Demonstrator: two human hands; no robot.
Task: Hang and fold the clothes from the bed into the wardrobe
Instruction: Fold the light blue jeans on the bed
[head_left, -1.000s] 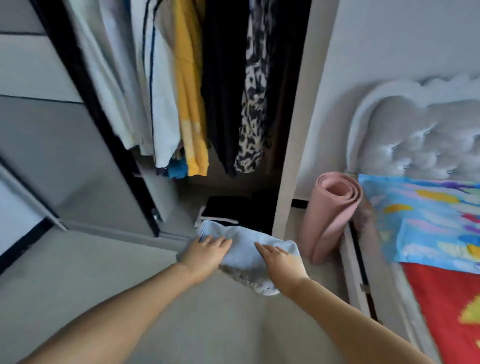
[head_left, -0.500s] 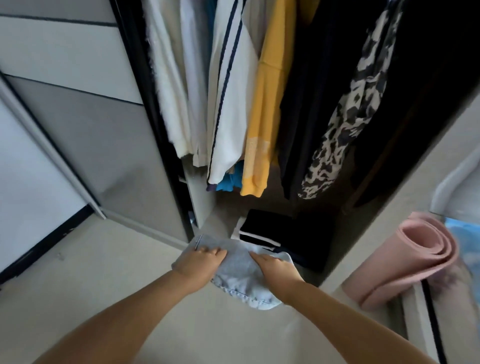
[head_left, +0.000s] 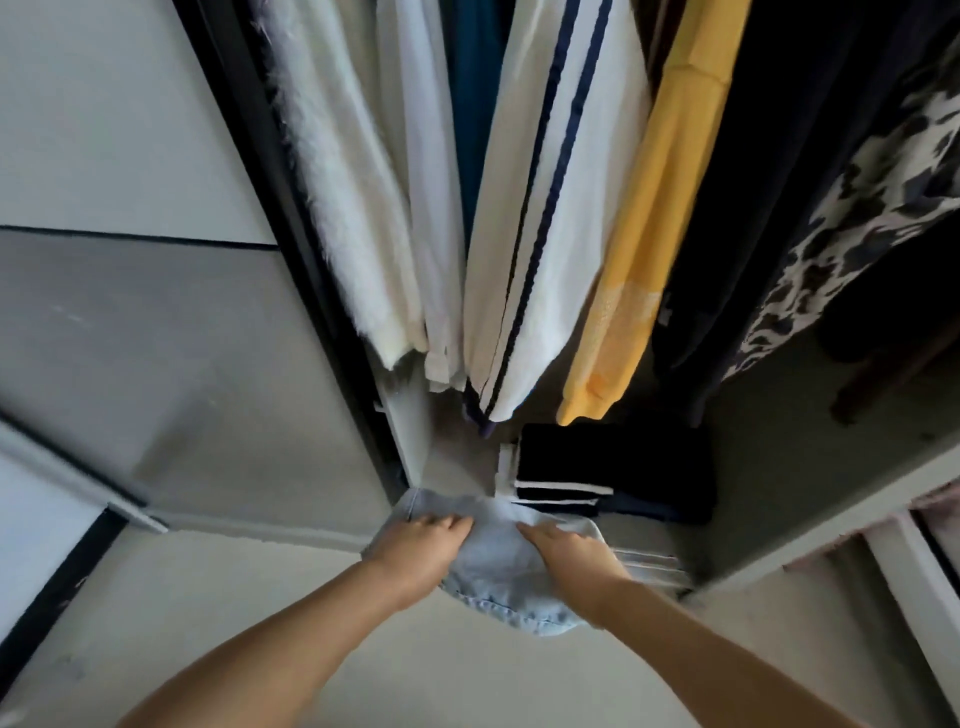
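head | folded light-blue denim garment (head_left: 498, 566), stitched hem, maybe jeans | left hand (head_left: 415, 553), right hand (head_left: 571, 558) grip it

Folded stack (head_left: 613, 470) under hanging clothes (head_left: 524, 208)

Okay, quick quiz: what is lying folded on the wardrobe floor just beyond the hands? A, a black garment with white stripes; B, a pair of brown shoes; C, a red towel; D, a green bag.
A: a black folded garment with white stripes lies on the wardrobe floor, below the hanging clothes.
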